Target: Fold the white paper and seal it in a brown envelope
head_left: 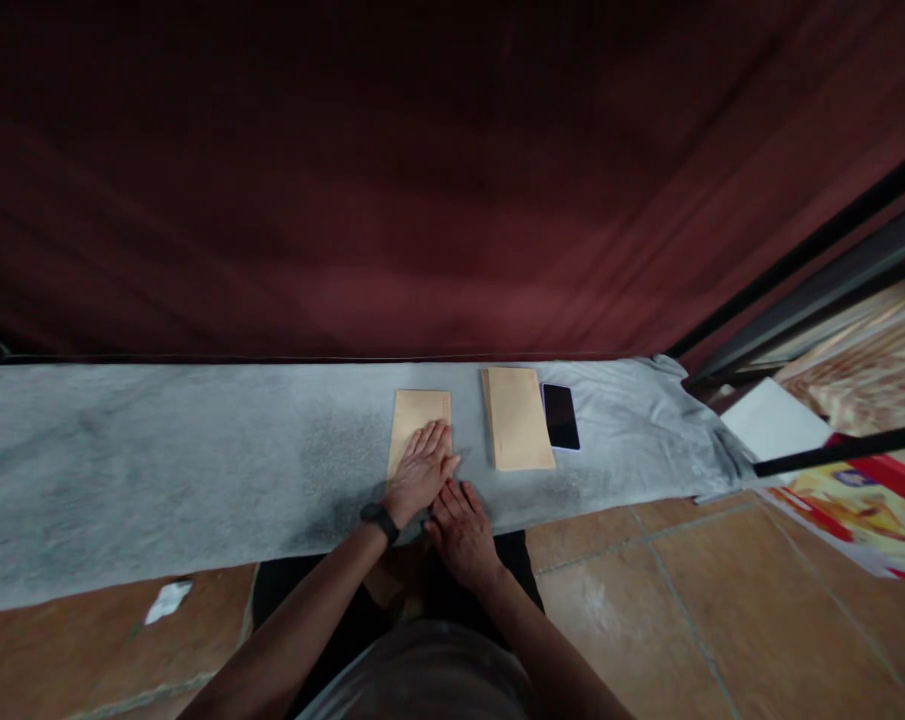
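A tan paper envelope [414, 410] lies flat on the grey cloth in front of me. My left hand [423, 465], with a black band on its wrist, rests palm down across the envelope's lower part, fingers stretched out. Close beside it, my right hand [463, 530] lies flat at the near edge of the cloth, fingers extended near the envelope's lower right corner. Whether the right fingertips touch the paper I cannot tell. To the right sits a stack of similar tan envelopes [521, 420], apart from both hands.
A dark-screened phone [561, 416] lies against the stack's right side. The grey cloth [197, 460] covers a long narrow surface below a dark red curtain [392, 250]. At right stand a metal frame [819, 290] and a colourful box [864, 510]. White scrap [168, 601] lies on the tiled floor.
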Tool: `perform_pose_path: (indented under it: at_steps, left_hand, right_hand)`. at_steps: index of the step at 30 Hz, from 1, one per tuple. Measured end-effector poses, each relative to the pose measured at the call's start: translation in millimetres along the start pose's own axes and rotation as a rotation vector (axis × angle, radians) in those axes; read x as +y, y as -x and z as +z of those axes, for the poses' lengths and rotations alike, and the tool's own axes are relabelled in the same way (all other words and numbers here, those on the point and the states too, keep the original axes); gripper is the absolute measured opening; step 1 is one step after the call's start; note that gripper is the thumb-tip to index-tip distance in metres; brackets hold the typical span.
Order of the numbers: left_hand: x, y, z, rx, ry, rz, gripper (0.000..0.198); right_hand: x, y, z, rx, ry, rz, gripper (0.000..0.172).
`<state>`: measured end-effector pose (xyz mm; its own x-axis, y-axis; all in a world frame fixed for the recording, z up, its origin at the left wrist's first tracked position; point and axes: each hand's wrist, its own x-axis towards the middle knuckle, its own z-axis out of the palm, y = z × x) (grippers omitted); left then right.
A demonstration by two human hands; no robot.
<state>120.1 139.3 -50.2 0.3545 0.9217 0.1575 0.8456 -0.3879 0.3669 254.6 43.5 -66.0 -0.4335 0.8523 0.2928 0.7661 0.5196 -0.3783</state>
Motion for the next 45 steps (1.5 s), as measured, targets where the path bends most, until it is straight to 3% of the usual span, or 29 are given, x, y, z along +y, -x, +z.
perform_pose_path:
  at_steps: [7, 12, 23, 30, 34, 39, 45]
  left_hand:
    - [-7.7, -12.9, 5.9, 0.026, -0.031, -0.062, 0.061]
    - [-10.2, -9.3, 2.6, -0.009, -0.072, -0.068, 0.061]
    - [-21.7, 34.9, -1.9, 0.052, -0.131, -0.135, 0.067]
    - [-24.2, 79.2, -10.4, 0.134, -0.103, -0.204, 0.067]
    - [-22.5, 89.8, -13.1, 0.148, -0.093, -0.184, 0.069]
    - [-20.2, 89.2, -15.6, 0.161, -0.060, -0.201, 0.070]
    - [-20.5, 90.5, -15.4, 0.183, -0.021, -0.199, 0.073]
  right_hand:
    - [-0.2, -2.9, -4.2, -0.070, -0.003, 0.018, 0.047]
    - [0.2, -3.9, -7.2, -0.091, -0.019, 0.013, 0.047]
    - [-7.0, 1.5, -5.9, -0.023, 0.004, 0.036, 0.052]
    - [-10.2, 11.3, -1.1, 0.057, 0.012, 0.125, 0.055]
    - [-3.2, 0.5, -2.3, 0.108, -0.032, 0.258, 0.048]
    - [5.1, -24.2, 1.4, 0.172, -0.267, 0.371, 0.045]
    - [7.1, -44.9, 1.9, 0.178, -0.814, 0.626, 0.036]
